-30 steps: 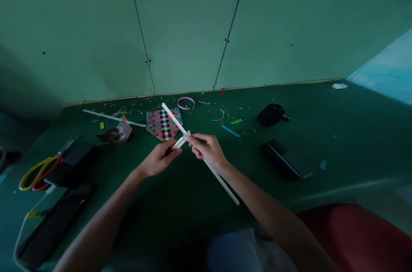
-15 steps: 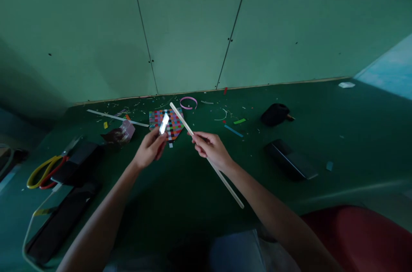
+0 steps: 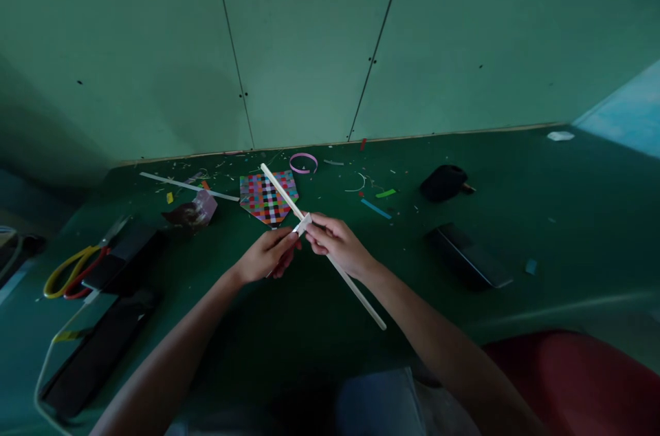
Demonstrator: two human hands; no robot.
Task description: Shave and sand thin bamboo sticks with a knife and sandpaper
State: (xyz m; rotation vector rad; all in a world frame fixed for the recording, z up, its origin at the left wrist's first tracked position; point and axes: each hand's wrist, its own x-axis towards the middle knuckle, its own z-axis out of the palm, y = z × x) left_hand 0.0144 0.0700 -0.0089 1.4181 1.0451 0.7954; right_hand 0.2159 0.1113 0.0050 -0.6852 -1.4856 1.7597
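Note:
My right hand (image 3: pixel 337 243) is closed around a long, thin, pale stick (image 3: pixel 358 293), which slants from upper left to lower right. My left hand (image 3: pixel 271 252) pinches a small flat, shiny blade-like piece (image 3: pixel 302 224). That piece lies across the stick, just beside my right fingers, and the two hands almost meet there. Whether it has a handle is hidden in my left palm. Behind the stick's upper end, a woven multicoloured paper piece (image 3: pixel 252 197) with a pointed lower edge rests on the green table.
Scissors (image 3: pixel 77 271) with yellow and red handles, a black box (image 3: pixel 121 260) and a black case (image 3: pixel 97 360) with a cable lie left. A pink ring strip (image 3: pixel 293 164) and paper scraps lie behind. Right are a black pouch (image 3: pixel 441 183) and a dark, glossy case (image 3: pixel 467 257).
My left hand has moved right and slightly down, bringing the shiny blade-like piece against the stick. My right hand keeps its hold; the stick's upper end has shifted a little left.

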